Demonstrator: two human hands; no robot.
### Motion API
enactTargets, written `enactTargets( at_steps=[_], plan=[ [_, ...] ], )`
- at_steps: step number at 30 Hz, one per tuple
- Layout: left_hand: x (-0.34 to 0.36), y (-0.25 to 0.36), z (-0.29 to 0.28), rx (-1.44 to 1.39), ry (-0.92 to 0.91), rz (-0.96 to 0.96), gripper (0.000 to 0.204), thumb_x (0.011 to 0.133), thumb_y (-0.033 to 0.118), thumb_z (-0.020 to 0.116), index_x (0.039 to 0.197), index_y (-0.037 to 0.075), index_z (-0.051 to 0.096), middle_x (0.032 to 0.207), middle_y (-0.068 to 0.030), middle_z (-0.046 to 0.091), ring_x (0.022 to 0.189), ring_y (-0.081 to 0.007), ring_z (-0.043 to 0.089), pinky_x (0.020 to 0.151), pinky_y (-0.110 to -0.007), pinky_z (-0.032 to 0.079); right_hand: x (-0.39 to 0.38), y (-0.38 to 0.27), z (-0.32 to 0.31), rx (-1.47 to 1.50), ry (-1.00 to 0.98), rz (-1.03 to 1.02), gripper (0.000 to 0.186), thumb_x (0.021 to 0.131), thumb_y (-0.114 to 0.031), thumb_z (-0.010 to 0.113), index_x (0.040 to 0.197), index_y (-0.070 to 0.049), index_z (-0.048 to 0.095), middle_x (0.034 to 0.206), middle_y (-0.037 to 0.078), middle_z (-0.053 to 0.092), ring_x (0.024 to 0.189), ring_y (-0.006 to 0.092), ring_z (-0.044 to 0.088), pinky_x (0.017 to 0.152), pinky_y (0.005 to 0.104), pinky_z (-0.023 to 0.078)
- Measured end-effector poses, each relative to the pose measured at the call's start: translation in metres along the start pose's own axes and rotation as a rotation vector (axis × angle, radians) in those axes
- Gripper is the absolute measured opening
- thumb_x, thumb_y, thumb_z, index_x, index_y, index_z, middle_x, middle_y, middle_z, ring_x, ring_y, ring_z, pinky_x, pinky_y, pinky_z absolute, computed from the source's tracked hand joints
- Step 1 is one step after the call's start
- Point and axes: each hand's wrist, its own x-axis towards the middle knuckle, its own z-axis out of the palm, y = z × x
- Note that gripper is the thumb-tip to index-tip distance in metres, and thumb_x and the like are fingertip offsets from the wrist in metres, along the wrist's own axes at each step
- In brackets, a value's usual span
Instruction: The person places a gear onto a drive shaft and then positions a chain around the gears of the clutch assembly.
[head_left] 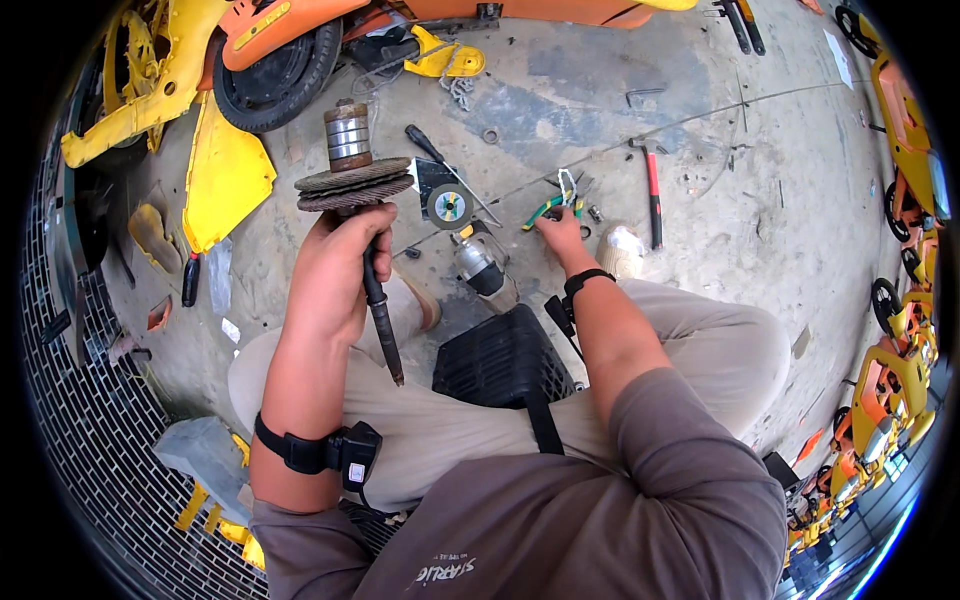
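Observation:
My left hand (350, 250) grips a metal shaft assembly (378, 320) upright, with stacked toothed discs (352, 182) and a steel cylinder (347, 135) at its top. My right hand (560, 225) reaches down with curled fingers on green-handled pliers (538, 213) lying on the floor. A small white looped piece (566, 183) is beside the pliers. Between my hands lie an angle grinder (485, 270), a cutting disc (450, 205) and a black-handled screwdriver (426, 143). A red-handled hammer (655, 200) lies to the right.
A black crate (480, 355) sits between my legs on the concrete floor (740, 240). Yellow panels (225, 170) and a wheeled orange vehicle (270, 30) are at top left. Several orange-yellow vehicles (880, 390) line the right side. A grey plastic bag (195, 455) lies at lower left.

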Motion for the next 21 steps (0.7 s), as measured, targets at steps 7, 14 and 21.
enactTargets(
  at_steps=[7, 14, 21],
  plan=[
    [0.009, 0.004, 0.004, 0.054, -0.027, 0.010, 0.020, 0.090, 0.014, 0.068, 0.105, 0.004, 0.059, 0.079, -0.0017, 0.057, 0.064, -0.0105, 0.052, 0.059, -0.024, 0.042, 0.008, -0.013, 0.007, 0.484, -0.172, 0.237, 0.061, 0.081, -0.026, 0.071, 0.131, 0.007, 0.059, 0.113, 0.016, 0.068, 0.098, 0.0230, 0.065, 0.084, 0.0320, 0.051],
    [0.003, 0.000, 0.001, 0.086, -0.089, 0.016, 0.016, 0.090, 0.016, 0.067, 0.099, 0.006, 0.059, 0.076, 0.0001, 0.055, 0.063, -0.0095, 0.050, 0.058, -0.024, 0.042, -0.026, -0.073, -0.087, 0.850, -0.425, 0.036, 0.052, 0.086, -0.021, 0.061, 0.135, -0.004, 0.058, 0.120, 0.007, 0.065, 0.103, 0.0184, 0.057, 0.085, 0.0339, 0.046],
    [-0.013, -0.010, 0.008, 0.088, -0.212, 0.107, 0.020, 0.087, 0.015, 0.068, 0.100, 0.003, 0.061, 0.073, -0.0011, 0.056, 0.058, -0.0095, 0.050, 0.051, -0.026, 0.040, -0.087, -0.193, -0.176, 0.868, -0.730, -0.354, 0.057, 0.085, -0.023, 0.062, 0.133, 0.006, 0.053, 0.121, 0.019, 0.064, 0.115, 0.0272, 0.058, 0.102, 0.0376, 0.042]
  ],
)
